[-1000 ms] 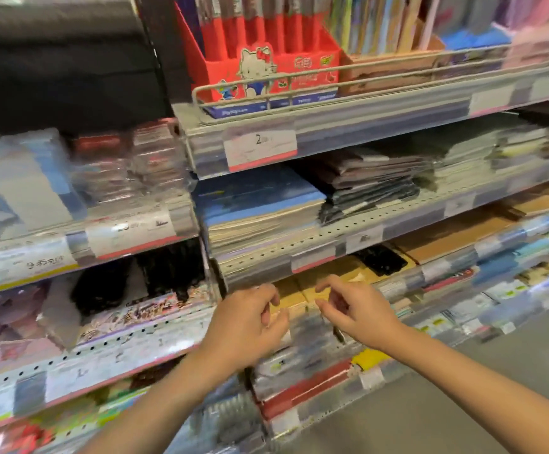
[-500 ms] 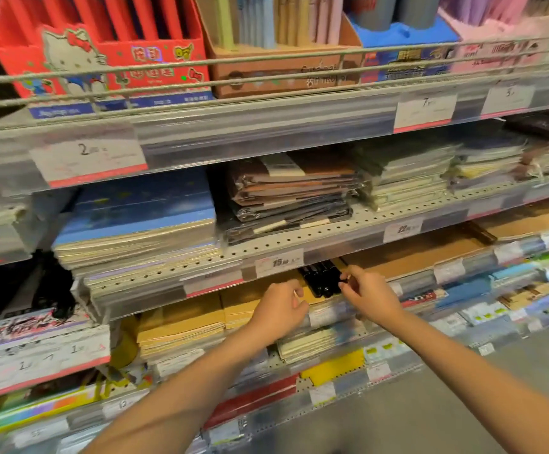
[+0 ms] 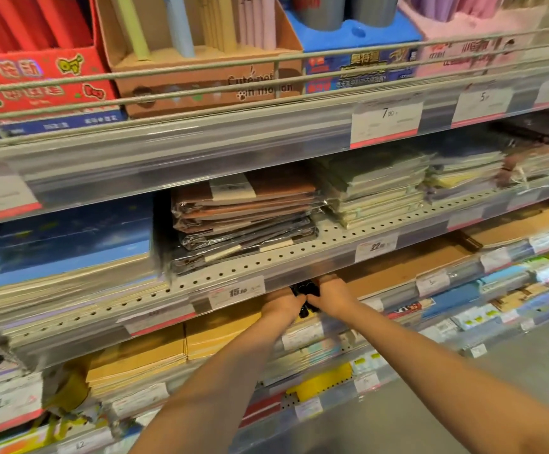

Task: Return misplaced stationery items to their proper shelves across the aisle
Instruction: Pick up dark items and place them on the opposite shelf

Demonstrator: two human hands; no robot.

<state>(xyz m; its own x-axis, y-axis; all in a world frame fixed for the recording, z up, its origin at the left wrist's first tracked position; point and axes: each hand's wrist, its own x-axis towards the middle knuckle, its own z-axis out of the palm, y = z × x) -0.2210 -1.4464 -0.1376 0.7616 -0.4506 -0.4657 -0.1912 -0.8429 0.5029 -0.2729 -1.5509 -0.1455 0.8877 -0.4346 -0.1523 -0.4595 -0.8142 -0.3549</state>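
A small pack of black items [image 3: 305, 289] lies on the third shelf down, just under the edge of the perforated shelf [image 3: 266, 257] above it. My left hand [image 3: 282, 304] and my right hand [image 3: 331, 294] reach in side by side and both close on the pack, the left on its left side and the right on its right. The fingertips are hidden under the shelf edge and behind the pack. Yellow notebooks [image 3: 214, 332] lie left of the pack and brown ones [image 3: 407, 267] right of it.
Above the hands sit wrapped brown and black notebooks [image 3: 243, 217], green ones [image 3: 378, 188] and blue pads [image 3: 60, 244]. The top shelf holds a red box [image 3: 37, 77], a brown box [image 3: 201, 83] and a wire rail. Grey floor [image 3: 463, 388] lies lower right.
The view has swung right and closer to the shelves. Both hands went forward and up from the shelf front to the black pack and closed on it.
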